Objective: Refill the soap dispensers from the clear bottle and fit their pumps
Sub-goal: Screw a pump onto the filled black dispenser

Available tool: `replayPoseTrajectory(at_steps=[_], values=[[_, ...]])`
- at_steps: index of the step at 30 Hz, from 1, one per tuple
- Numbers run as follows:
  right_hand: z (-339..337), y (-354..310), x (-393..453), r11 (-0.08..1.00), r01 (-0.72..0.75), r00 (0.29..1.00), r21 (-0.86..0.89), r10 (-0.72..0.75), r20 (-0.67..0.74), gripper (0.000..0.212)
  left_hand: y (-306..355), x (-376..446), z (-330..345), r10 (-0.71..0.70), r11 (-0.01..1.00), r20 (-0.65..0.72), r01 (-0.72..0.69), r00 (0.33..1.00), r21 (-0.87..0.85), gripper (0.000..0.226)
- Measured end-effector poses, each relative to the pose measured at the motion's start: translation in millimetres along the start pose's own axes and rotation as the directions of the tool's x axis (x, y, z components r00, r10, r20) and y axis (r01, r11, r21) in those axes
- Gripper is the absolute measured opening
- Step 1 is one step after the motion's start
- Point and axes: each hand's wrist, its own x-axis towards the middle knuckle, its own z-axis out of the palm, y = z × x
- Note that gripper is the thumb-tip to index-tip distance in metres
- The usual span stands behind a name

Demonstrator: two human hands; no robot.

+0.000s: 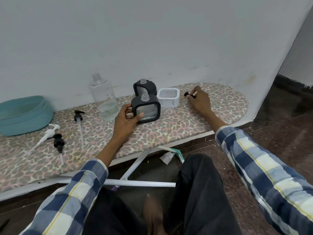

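Fingers [140,115] of the left hand [126,121] grip the near dark-framed square dispenser [146,110]; the right hand [200,99] pinches a small black cap [186,94].
Neck open beside the clear plastic bottle [104,99]; pump-fitting seems next, so the black pump [78,117] needs fetching.

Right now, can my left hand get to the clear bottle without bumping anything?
Probably yes. The left hand grips the front dispenser, and the clear bottle stands just beside it with nothing between, but it must release first.

A plain pale wall [135,39] fills the upper frame, scuffed low down. Along its foot lies an ironing board [177,133] in a leopard-print cover, its white legs [135,183] folded beneath. Dark speckled stone floor [279,133] spreads at right, beyond the wall's corner.
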Motion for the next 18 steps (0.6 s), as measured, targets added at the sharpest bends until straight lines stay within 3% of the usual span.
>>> replayPoseTrajectory(at_steps=[6,11,15,18], values=[[-2.1,-62.0,-31.5,0.908,0.032,0.994,0.417,0.015,-0.109,0.033,-14.3,3.2,-32.8,-0.057,0.998,-0.026,0.057,0.998,-0.02,0.046],[5.1,-132.6,-52.4,0.656,0.028,0.991,0.754,-0.117,0.064,0.031,-18.9,2.6,-38.9,-0.064,0.998,-0.031,0.063,0.997,-0.018,0.037],[11.1,-175.0,-59.2,0.453,-0.002,0.969,0.892,-0.219,0.113,0.032,-21.4,2.8,-38.6,-0.064,0.997,-0.023,0.063,0.998,-0.042,0.038],[14.1,-194.6,-56.8,0.408,0.028,0.968,0.913,-0.238,0.077,0.034,-21.2,1.6,-39.5,-0.059,0.997,-0.041,0.056,0.997,-0.059,0.041]])
